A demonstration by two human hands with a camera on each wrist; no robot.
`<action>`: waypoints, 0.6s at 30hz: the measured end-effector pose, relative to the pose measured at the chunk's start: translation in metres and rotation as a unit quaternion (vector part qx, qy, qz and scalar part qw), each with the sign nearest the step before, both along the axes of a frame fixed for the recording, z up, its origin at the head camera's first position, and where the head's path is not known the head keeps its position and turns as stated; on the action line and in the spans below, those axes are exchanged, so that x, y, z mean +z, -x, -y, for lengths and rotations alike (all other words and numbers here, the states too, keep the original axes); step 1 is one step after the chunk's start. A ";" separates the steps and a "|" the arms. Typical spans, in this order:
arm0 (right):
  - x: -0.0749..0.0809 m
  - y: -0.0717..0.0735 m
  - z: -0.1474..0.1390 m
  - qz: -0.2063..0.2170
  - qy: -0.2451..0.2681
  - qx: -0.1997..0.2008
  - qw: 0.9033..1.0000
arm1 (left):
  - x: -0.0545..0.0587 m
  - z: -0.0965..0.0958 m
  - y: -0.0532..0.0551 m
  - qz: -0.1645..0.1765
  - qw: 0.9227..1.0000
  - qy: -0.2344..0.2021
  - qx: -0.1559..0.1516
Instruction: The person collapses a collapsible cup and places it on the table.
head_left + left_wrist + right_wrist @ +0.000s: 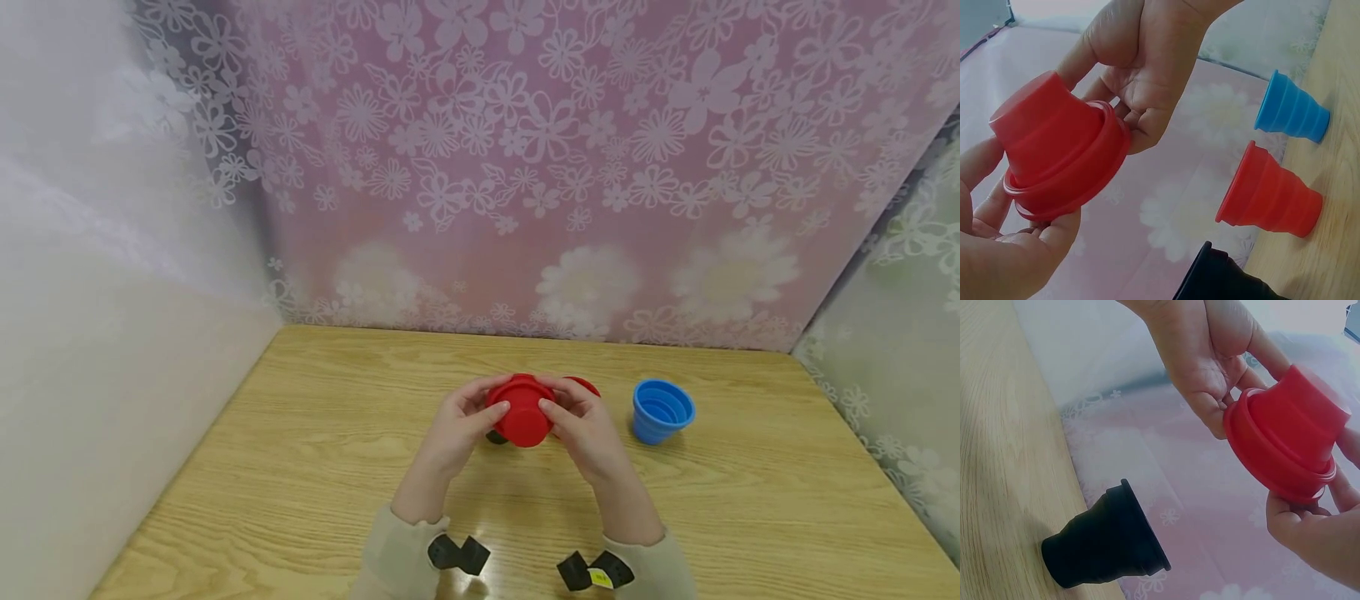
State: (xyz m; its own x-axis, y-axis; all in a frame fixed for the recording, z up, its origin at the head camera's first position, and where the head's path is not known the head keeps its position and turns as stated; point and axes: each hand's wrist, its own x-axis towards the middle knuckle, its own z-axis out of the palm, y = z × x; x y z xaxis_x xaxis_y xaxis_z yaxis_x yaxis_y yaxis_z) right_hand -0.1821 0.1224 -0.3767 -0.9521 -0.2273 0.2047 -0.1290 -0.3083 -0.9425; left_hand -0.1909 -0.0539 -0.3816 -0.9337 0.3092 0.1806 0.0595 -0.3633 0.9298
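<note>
Between my two hands is a red collapsible cup (525, 414), raised off the table with its base toward me. It is partly folded, its lower rings pushed into a wide rim band that shows in the left wrist view. My left hand (457, 425) grips the left side, thumb on the wall and fingers round the rim. On the other side my right hand (587, 427) holds it the same way. A second red cup (1272, 194) stands upright behind my right hand. Past my left hand, a black cup (1104, 540) also stands upright, mostly hidden in the head view.
To the right of my hands, a blue collapsible cup (662, 412) stands upright on the wooden table (315, 467). A pink flowered curtain (480, 208) hangs along the table's back edge. Pale sheets (112, 292) flank the left and right sides.
</note>
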 end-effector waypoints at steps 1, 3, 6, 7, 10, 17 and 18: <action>0.000 0.000 0.000 -0.003 0.003 0.006 1.000 | 0.000 0.000 0.000 -0.001 1.000 -0.004 0.000; -0.001 0.000 0.000 -0.007 0.010 0.017 1.000 | 0.000 0.000 -0.001 -0.004 1.000 -0.009 0.001; -0.002 0.001 -0.001 -0.013 0.021 0.029 0.999 | 0.000 -0.001 -0.001 -0.009 1.000 -0.012 0.003; -0.002 0.001 0.000 -0.015 0.023 0.030 0.999 | -0.001 -0.001 -0.001 -0.012 1.000 -0.012 0.004; -0.003 0.001 0.000 -0.018 0.025 0.032 0.999 | -0.002 -0.002 0.000 -0.018 1.000 -0.006 0.009; -0.004 0.001 0.004 -0.011 0.014 0.003 1.000 | -0.005 -0.005 0.002 -0.028 0.999 0.014 0.029; -0.004 0.001 0.004 -0.008 0.010 -0.005 1.000 | -0.005 -0.005 0.002 -0.028 0.999 0.015 0.031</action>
